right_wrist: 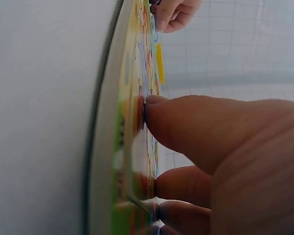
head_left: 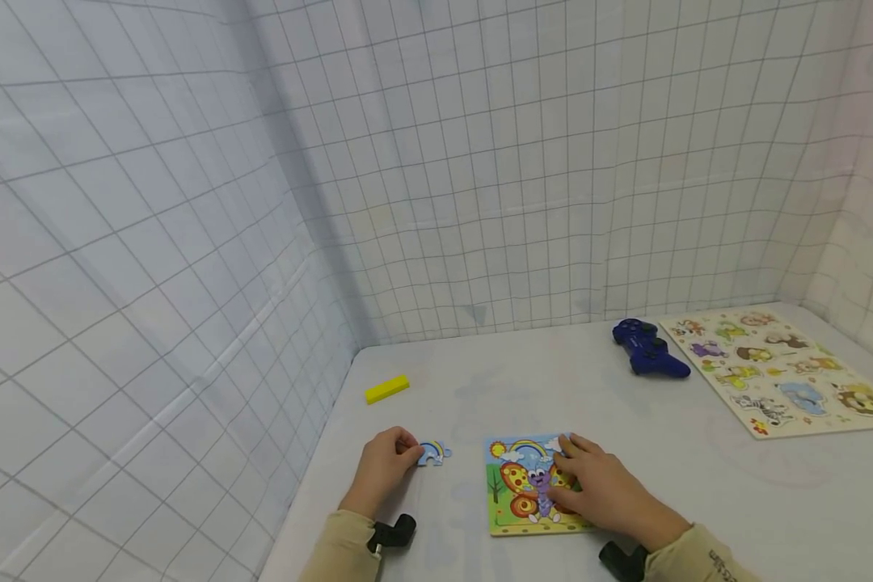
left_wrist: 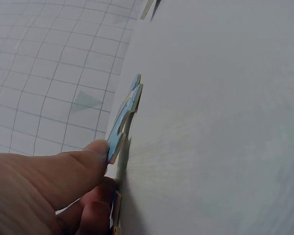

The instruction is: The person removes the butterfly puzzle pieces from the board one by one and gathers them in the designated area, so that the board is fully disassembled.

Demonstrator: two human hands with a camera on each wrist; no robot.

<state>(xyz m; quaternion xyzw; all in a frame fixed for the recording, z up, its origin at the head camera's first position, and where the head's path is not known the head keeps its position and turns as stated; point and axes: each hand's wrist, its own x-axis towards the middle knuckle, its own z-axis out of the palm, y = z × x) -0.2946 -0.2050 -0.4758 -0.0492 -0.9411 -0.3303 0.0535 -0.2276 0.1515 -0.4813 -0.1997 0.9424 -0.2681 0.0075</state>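
Note:
Between thumb and fingers, my left hand [head_left: 384, 469] pinches a light-blue jigsaw piece [head_left: 432, 453] printed with a rainbow. In the left wrist view, that piece [left_wrist: 121, 122] is tilted on edge close to the white tabletop, and a thin coloured edge [left_wrist: 116, 211] shows under the curled fingers; what it belongs to cannot be told. To its right lies a square butterfly puzzle [head_left: 509, 493]. My right hand [head_left: 604, 489] covers the puzzle's right side, thumb and fingertips spread and touching its glossy surface, as the right wrist view also shows.
A yellow bar [head_left: 387, 389] lies behind the left hand. Farther back on the right are a dark blue game controller [head_left: 647, 349] and a large animal puzzle board [head_left: 771, 368]. White cloth walls with a grid [head_left: 444, 178] rise at the back and sides of the table.

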